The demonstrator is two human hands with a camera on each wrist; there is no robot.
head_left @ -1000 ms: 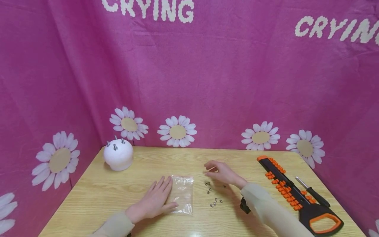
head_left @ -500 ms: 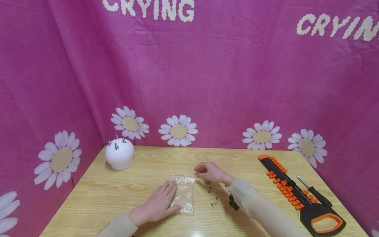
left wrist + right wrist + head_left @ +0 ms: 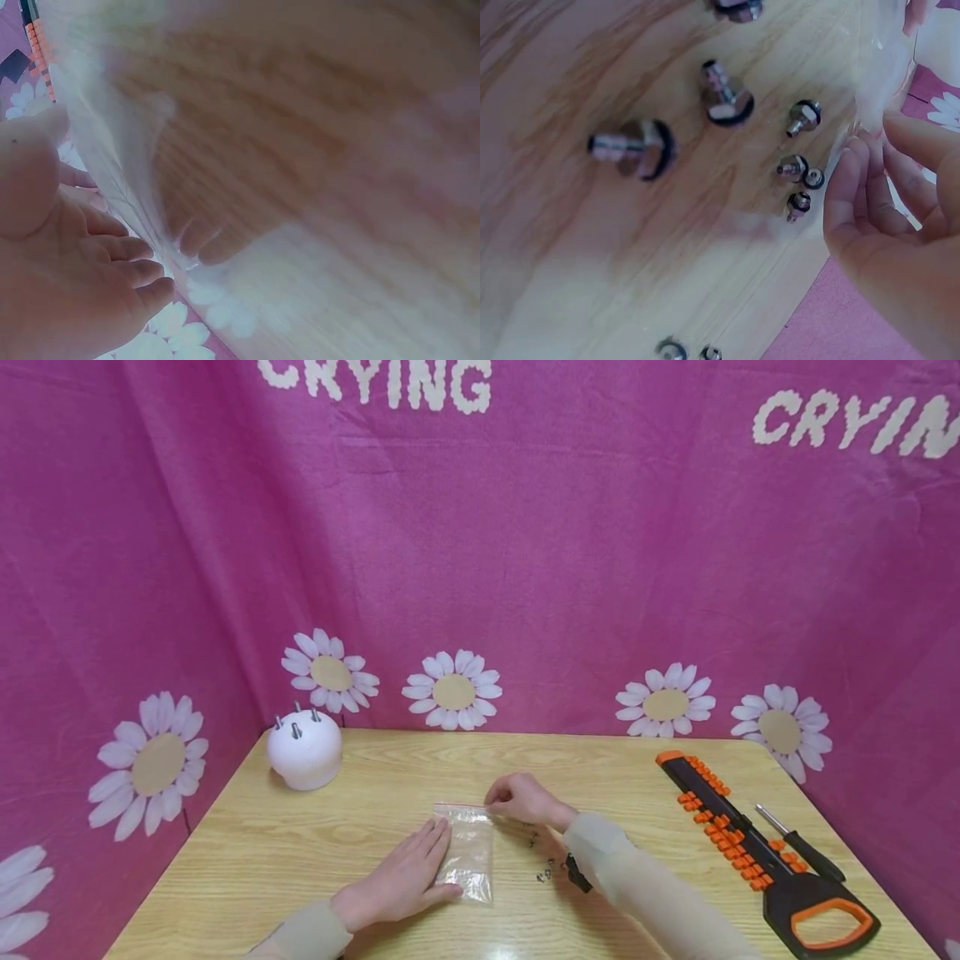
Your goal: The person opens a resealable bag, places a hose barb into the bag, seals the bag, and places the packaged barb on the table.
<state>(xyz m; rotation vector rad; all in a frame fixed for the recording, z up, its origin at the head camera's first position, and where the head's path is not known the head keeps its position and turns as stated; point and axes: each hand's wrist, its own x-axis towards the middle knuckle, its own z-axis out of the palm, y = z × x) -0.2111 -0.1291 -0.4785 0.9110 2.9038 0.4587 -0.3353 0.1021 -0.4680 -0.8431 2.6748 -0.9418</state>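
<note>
A clear zip bag (image 3: 471, 853) with a red line along its top lies flat on the table. My left hand (image 3: 401, 875) rests on the bag's left side, fingers straight and together; in the left wrist view the clear film (image 3: 120, 142) runs beside the fingers. At the bag's top right corner, my right hand (image 3: 525, 797) pinches the edge between thumb and curled fingers, as the right wrist view shows of the plastic (image 3: 879, 64). Small metal barbed fittings (image 3: 641, 148) with black rings lie loose to the right of the bag, partly under the right forearm in the head view.
A black and orange rack (image 3: 731, 835) with a looped handle lies at the right, beside a screwdriver (image 3: 806, 852). A round white object (image 3: 306, 756) with metal pegs on top stands at the back left. Pink cloth (image 3: 525, 568) hangs behind the wooden table (image 3: 375, 768).
My right hand has moved left from above the fittings to the bag's top right corner and now pinches it. The left hand stays on the bag, barely shifted.
</note>
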